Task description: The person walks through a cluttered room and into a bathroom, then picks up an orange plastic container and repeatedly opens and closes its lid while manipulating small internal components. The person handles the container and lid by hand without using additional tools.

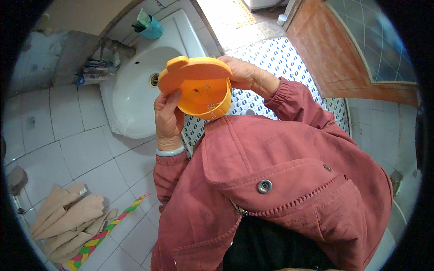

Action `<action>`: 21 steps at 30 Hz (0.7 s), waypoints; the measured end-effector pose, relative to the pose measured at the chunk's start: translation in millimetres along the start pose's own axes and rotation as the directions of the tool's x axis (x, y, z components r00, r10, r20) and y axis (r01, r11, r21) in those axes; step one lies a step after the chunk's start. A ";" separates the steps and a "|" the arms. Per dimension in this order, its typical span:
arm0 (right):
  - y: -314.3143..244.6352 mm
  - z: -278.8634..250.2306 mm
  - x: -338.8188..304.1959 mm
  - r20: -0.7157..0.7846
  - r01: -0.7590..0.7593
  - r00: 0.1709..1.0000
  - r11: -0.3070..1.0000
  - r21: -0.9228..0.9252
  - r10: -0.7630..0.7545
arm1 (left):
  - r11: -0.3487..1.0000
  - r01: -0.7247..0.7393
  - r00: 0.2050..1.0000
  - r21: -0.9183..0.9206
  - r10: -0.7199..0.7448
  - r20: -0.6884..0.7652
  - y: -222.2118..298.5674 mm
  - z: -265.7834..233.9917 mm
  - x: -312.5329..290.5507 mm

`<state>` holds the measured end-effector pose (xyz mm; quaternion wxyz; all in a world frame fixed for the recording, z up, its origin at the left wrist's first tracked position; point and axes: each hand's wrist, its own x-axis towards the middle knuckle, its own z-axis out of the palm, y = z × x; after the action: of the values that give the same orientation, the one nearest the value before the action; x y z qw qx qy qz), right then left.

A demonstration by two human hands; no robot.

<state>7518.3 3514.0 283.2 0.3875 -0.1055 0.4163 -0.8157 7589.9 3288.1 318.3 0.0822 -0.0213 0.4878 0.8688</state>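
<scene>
Two grips I watch, left hand point(168, 113) and right hand point(243, 73), clasp the box point(221, 108) between them from opposite sides, lid point(199, 72) raised, neither hand nearer.

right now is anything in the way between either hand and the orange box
Nothing visible is: the left hand and right hand both touch the orange box, though some fingers are hidden behind it.

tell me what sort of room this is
Probably a bathroom or washroom: there is a white washbasin with a drain, a blue cup at its edge, and white tiles beside it.
</scene>
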 end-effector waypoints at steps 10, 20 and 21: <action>-46.9 24.5 -66.1 0.002 0.355 0.803 0.476 -0.805 -0.596 | 0.975 -0.084 0.982 0.204 0.116 -0.152 17.0 17.5 -3.5; -49.4 56.8 -67.4 0.418 0.400 0.812 -0.132 -0.907 -0.408 | 0.952 -0.051 0.985 0.302 0.097 -0.141 22.7 41.8 1.1; -51.3 56.3 -67.5 0.435 0.416 0.806 -0.137 -0.899 -0.401 | 0.951 -0.048 0.984 0.305 0.098 -0.151 23.2 42.8 1.0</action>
<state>7564.0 3547.1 367.9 -0.0696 -0.4694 0.7987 -0.3700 7587.0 3312.8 360.2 0.0117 -0.0618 0.6195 0.7825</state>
